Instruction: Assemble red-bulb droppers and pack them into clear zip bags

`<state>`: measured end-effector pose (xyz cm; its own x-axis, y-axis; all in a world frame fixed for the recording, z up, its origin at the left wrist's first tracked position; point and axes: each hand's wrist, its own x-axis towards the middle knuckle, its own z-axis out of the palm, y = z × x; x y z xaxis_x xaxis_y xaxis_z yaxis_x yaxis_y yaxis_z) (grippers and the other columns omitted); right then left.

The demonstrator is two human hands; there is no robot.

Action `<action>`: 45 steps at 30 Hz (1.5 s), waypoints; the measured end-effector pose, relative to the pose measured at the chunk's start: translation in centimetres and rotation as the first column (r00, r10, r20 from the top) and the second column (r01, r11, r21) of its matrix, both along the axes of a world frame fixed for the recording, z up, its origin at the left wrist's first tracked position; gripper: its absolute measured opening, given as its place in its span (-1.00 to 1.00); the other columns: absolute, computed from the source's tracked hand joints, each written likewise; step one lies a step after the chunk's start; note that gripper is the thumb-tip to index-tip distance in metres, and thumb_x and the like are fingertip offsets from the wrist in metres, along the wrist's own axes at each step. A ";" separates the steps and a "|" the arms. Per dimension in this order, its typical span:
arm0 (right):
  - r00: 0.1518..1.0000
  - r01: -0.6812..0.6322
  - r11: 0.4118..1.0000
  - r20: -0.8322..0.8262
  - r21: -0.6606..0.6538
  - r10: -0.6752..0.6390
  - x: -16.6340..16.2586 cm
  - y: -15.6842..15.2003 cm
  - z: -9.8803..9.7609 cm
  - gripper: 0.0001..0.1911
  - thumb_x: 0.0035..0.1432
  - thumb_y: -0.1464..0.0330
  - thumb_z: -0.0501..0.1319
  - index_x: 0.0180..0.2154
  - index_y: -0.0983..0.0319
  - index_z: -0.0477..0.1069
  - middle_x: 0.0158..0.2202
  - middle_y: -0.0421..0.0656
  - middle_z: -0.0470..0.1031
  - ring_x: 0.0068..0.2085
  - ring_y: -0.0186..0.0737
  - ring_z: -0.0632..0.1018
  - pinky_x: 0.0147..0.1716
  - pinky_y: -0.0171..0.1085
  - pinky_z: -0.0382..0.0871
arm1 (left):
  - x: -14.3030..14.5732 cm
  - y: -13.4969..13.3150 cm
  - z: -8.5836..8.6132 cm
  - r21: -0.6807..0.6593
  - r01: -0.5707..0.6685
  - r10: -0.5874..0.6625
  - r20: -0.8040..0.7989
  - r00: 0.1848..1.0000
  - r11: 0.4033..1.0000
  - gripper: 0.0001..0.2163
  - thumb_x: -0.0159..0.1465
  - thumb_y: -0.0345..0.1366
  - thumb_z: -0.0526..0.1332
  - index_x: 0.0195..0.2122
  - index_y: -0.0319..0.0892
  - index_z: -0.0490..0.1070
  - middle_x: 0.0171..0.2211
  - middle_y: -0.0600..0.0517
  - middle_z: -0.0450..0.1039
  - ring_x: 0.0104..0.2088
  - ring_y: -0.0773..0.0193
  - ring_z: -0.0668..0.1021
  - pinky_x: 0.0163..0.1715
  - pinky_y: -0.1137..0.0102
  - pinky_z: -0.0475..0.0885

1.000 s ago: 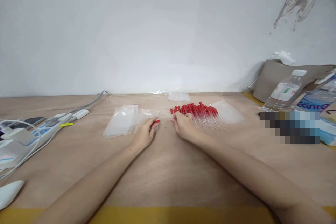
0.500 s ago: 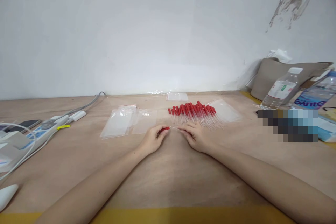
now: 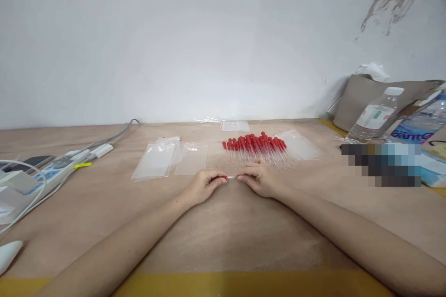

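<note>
My left hand (image 3: 204, 185) and my right hand (image 3: 260, 180) rest on the wooden table (image 3: 223, 232), fingers pinched on the two ends of one thin glass dropper with a red bulb (image 3: 230, 177). The red bulb end sits in my left fingers, the clear tip in my right. Just behind my hands lies a pile of several red-bulbed droppers (image 3: 257, 147). A few small clear plastic bags (image 3: 167, 161) lie to the left of the pile, and another clear bag (image 3: 299, 145) lies to its right.
A power strip with cables (image 3: 52, 171) and a phone (image 3: 31, 162) lie at the left. Water bottles (image 3: 378, 118) and a grey pouch (image 3: 362, 97) stand at the right by the wall. A yellow strip (image 3: 223, 283) runs along the table's front edge.
Both hands drew back from the dropper pile toward me, and now hold one dropper stretched between them. The left hand shifted right to meet the right hand.
</note>
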<state>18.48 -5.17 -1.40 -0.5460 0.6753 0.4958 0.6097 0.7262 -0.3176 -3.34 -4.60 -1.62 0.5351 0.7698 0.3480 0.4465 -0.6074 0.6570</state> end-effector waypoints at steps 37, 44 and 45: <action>0.995 0.050 0.988 0.096 -0.149 -0.036 -1.9 -0.7 2.5 -0.73 0.20 0.32 -0.05 -0.38 0.24 0.38 -0.41 -0.17 0.48 -0.40 -0.31 0.42 -0.30 -0.31 0.12 | -1.6 1.1 0.7 0.405 -0.089 0.146 -0.112 0.983 0.910 -0.69 0.23 -0.17 0.08 -0.04 -0.16 0.28 -0.15 -0.05 0.39 -0.12 0.21 0.41 -0.10 0.30 0.31; 0.857 0.485 0.776 0.043 -0.404 -0.513 -2.1 4.6 3.8 -0.66 0.10 0.26 0.00 -0.58 0.25 0.40 -0.51 -0.15 0.49 -0.42 -0.27 0.47 -0.41 -0.35 0.19 | -3.8 3.2 0.0 0.406 -0.457 0.597 -0.353 0.720 0.791 -0.59 0.28 -0.12 -0.08 0.07 -0.21 0.19 0.11 -0.13 0.18 0.14 0.05 0.17 0.07 0.13 0.10; 0.806 0.572 0.748 0.065 -0.337 -0.588 -2.4 5.4 3.8 -0.67 0.08 0.26 0.01 -0.57 0.25 0.41 -0.49 -0.13 0.50 -0.39 -0.23 0.48 -0.38 -0.32 0.19 | -3.9 3.4 -0.1 0.383 -0.464 0.596 -0.400 0.696 0.799 -0.57 0.28 -0.10 -0.10 0.09 -0.21 0.16 0.14 -0.13 0.13 0.16 0.04 0.13 0.08 0.12 0.08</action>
<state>16.09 0.23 2.40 0.0205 0.9791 0.2024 0.8595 0.0862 -0.5038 -7.26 -1.22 -1.72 0.2057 0.9058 0.3704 0.9527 -0.2719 0.1356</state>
